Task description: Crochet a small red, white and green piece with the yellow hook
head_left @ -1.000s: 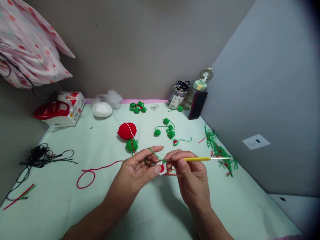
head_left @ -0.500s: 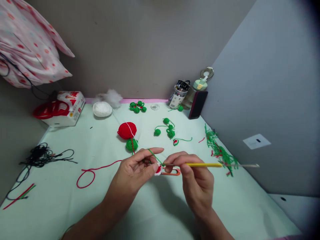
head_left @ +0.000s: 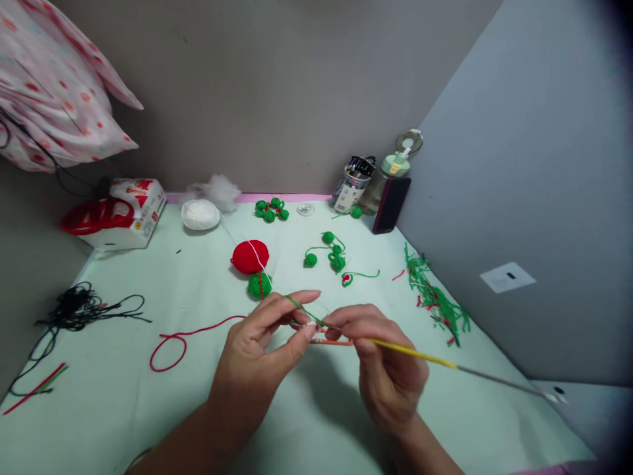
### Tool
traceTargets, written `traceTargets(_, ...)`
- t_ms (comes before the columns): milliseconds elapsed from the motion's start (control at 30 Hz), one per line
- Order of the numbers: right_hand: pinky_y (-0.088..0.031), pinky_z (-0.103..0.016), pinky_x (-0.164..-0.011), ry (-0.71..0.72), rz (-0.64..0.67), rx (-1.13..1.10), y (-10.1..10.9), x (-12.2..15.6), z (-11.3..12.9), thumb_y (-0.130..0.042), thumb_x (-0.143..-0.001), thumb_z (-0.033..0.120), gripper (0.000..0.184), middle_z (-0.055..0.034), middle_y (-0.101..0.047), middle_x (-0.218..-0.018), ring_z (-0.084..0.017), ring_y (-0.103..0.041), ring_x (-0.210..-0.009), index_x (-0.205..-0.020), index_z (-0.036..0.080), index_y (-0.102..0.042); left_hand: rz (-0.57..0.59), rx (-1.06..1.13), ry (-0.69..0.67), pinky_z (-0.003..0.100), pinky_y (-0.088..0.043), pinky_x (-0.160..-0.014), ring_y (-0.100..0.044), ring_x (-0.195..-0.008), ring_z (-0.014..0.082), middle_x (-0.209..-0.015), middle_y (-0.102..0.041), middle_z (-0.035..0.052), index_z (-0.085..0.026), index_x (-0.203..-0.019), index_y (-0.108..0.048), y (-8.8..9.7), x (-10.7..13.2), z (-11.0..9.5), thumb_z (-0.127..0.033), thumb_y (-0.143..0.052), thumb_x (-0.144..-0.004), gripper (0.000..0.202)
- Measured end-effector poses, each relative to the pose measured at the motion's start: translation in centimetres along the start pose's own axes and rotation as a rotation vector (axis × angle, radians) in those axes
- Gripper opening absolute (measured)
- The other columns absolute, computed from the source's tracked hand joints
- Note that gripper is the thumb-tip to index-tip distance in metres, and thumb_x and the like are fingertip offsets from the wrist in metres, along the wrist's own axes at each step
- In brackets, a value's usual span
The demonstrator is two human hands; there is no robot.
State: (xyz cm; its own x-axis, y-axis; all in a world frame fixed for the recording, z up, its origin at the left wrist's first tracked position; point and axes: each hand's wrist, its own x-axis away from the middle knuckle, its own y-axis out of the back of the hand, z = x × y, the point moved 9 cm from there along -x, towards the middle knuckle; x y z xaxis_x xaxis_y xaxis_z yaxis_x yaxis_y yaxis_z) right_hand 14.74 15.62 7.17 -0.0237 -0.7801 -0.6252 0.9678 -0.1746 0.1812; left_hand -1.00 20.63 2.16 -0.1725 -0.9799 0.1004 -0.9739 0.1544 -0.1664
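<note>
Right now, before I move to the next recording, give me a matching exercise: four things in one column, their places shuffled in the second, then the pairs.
1. yellow-handled metal crochet hook
2. round red yarn ball
3. dark rectangular phone
4. tangled black cord

A. in front of the clear bottle with a pale green lid
B. along the pale green cloth's left edge
C. in the right hand
D. just behind the round green yarn ball

Pairs: 1-C, 2-D, 3-A, 4-B

L hand (head_left: pixel 257 349) pinched, index finger out straight — R hand (head_left: pixel 390 363) curled w/ fingertips close to L's.
</note>
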Motion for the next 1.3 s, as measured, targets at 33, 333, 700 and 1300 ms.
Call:
traceTargets(33, -0.063, -0.036, -0.076, -0.008, 0.005, -0.019, -0.1, 0.0, -0.1, -0.051, -0.105, 0.013, 0.030, -0.0059, -0.078, -0.093, -0.022, -0.073, -0.093, -0.117, 0.029, -0.073, -0.005, -0.029, -0.004, 0.034, -0.053, -0.094, -0.065, -0.091, 0.0204, -0.089, -0.070, 0.0019, -0.030, -0.097, -0.087, 0.0, 0.0, 0.0, -0.024, -0.081, -0.083, 0.017)
traceTargets(333, -0.057, -0.029, -0.065, 0.067, -0.045, 0.196, -0.4, 0.5, 0.8, -0.066, -0.099, 0.015, 0.032, -0.0041, -0.077, -0.100, -0.018, -0.072, -0.085, -0.118, 0.037, -0.078, 0.096, 0.289, 0.165, 0.027, -0.056, -0.084, -0.066, -0.086, 0.0163, -0.085, -0.070, -0.0001, -0.031, -0.116, -0.082, -1.7, 0.6, 1.8, -0.029, -0.088, -0.081, 0.036)
traceTargets(700, -0.057, -0.024, -0.066, -0.370, -0.102, -0.643, -0.8, -0.9, -3.9, -0.073, -0.097, 0.035, 0.012, -0.0015, -0.074, -0.087, -0.011, -0.065, -0.068, -0.092, 0.027, -0.081, 0.367, 0.368, 0.221, 0.020, -0.052, -0.080, -0.065, -0.078, 0.0092, -0.080, -0.071, -0.0036, -0.033, -0.104, -0.086, -2.5, -0.7, 1.2, -0.027, -0.090, -0.080, 0.025)
traceTargets(1300, -0.060, -0.028, -0.067, 0.215, 0.048, 0.347, -0.9, 0.4, 2.5, -0.055, -0.102, 0.009, 0.024, -0.0079, -0.073, -0.101, -0.017, -0.071, -0.087, -0.114, 0.022, -0.071, 0.099, -0.055, -0.071, 0.027, -0.056, -0.087, -0.066, -0.086, 0.0157, -0.086, -0.069, -0.0017, -0.032, -0.116, -0.082, -0.8, 0.0, -0.5, -0.025, -0.079, -0.085, 0.032)
